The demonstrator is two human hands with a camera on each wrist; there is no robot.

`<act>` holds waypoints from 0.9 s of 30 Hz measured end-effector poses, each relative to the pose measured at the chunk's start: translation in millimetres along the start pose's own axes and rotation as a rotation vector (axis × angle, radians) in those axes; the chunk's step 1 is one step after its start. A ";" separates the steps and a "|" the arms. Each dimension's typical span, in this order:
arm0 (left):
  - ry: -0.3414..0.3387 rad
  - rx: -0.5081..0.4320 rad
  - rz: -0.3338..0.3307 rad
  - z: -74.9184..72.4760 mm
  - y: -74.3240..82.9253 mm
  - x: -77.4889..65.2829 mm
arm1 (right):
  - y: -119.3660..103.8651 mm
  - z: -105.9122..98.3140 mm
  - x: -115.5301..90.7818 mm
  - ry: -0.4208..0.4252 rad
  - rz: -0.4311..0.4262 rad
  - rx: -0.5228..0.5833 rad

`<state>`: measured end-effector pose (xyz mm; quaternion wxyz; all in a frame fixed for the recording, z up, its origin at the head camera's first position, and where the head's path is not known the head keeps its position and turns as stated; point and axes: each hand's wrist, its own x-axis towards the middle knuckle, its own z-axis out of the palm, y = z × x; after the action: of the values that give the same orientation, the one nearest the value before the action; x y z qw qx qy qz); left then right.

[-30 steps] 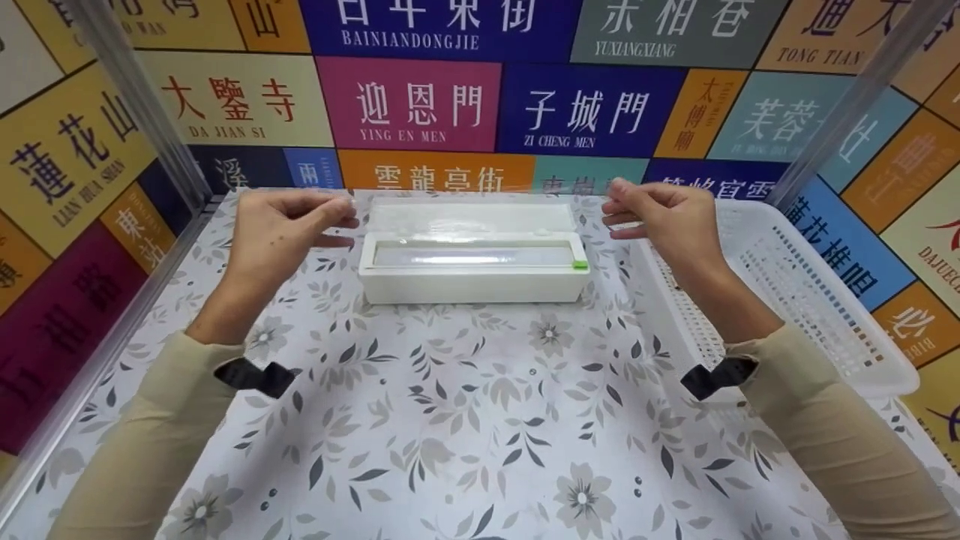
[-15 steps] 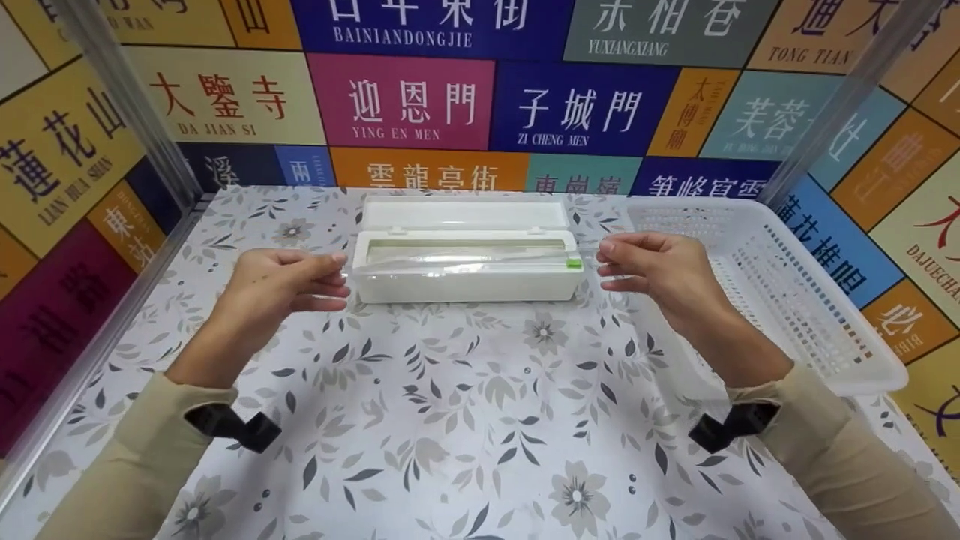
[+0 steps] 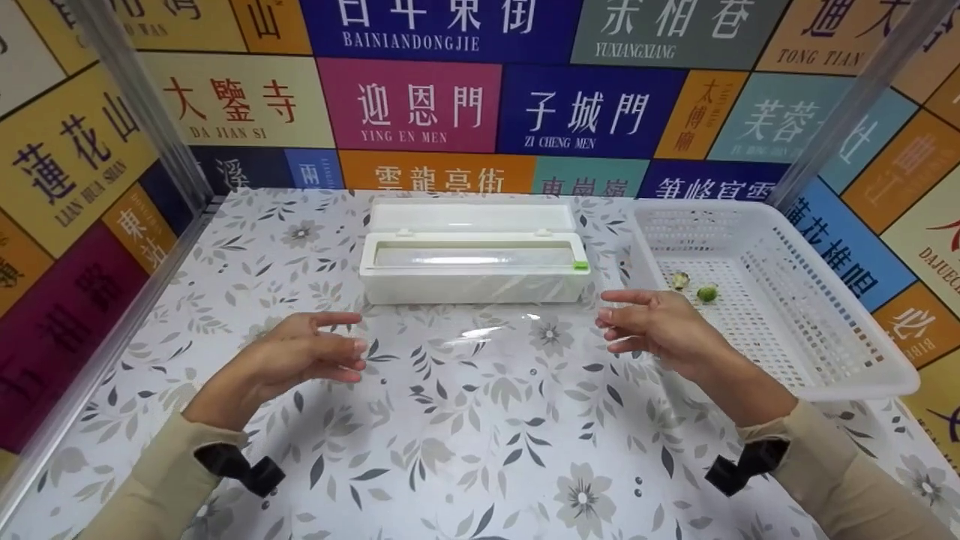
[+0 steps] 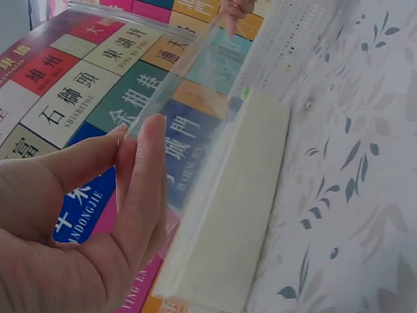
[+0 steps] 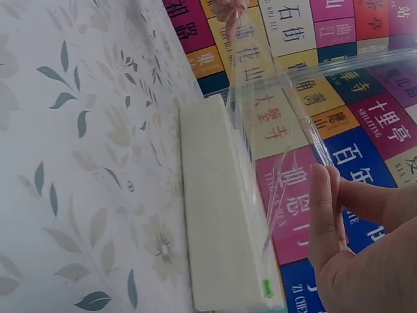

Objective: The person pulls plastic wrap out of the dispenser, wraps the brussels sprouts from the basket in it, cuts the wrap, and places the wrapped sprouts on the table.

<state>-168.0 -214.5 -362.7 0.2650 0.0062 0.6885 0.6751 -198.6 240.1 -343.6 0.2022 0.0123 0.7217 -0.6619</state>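
Observation:
A white cling film dispenser (image 3: 474,289) stands at the back middle of the table, its lid (image 3: 472,217) raised behind it. Clear cling film (image 3: 480,334) stretches from the box toward the person, between both hands. My left hand (image 3: 292,356) pinches the film's left corner between thumb and fingers, as the left wrist view shows. At the opposite corner, my right hand (image 3: 664,330) pinches the film (image 5: 303,120) too. Both hands are in front of the box, apart from it. A green slider (image 3: 580,265) sits at the box's right end.
To the right is a white perforated basket (image 3: 832,274). A small green round item (image 3: 707,293) and a paler one (image 3: 680,280) lie in it. Lettered panels (image 3: 412,105) line the back and sides of the flower-patterned tabletop (image 3: 420,450).
Both hands have come down and toward the person, drawing the film out over the box's front edge. The box has stayed put. The items in the basket have come into sight.

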 end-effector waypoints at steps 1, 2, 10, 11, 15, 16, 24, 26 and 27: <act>-0.028 0.000 -0.011 -0.6 -5.4 1.4 | 4.8 -1.1 0.7 -0.011 0.016 -0.013; -0.054 -0.004 -0.024 -1.1 -10.8 3.0 | 9.6 -1.9 1.5 -0.020 0.033 -0.024; -0.132 -0.046 -0.100 -3.1 -50.5 19.1 | 45.0 -5.3 7.1 -0.078 0.137 -0.082; -0.135 -0.053 -0.107 -3.3 -54.0 21.1 | 49.0 -5.5 8.0 -0.081 0.144 -0.083; -0.126 -0.083 -0.117 -6.0 -66.8 29.2 | 62.7 -5.1 11.9 -0.090 0.158 -0.085; -0.118 -0.086 -0.115 -6.5 -69.0 30.9 | 65.8 -4.7 13.2 -0.085 0.163 -0.085; -0.028 -0.131 -0.091 -6.9 -78.8 41.7 | 82.1 -4.5 24.1 -0.045 0.193 -0.104; 0.003 -0.170 -0.085 -5.8 -79.6 43.9 | 84.6 -5.1 26.6 -0.040 0.186 -0.108; 0.021 -0.186 -0.082 -5.3 -79.6 44.9 | 85.7 -5.3 27.6 -0.039 0.184 -0.109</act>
<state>-180.8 -210.0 -453.2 0.2844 -0.0537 0.6254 0.7247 -201.0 248.8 -433.4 0.2764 0.0548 0.7483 -0.6005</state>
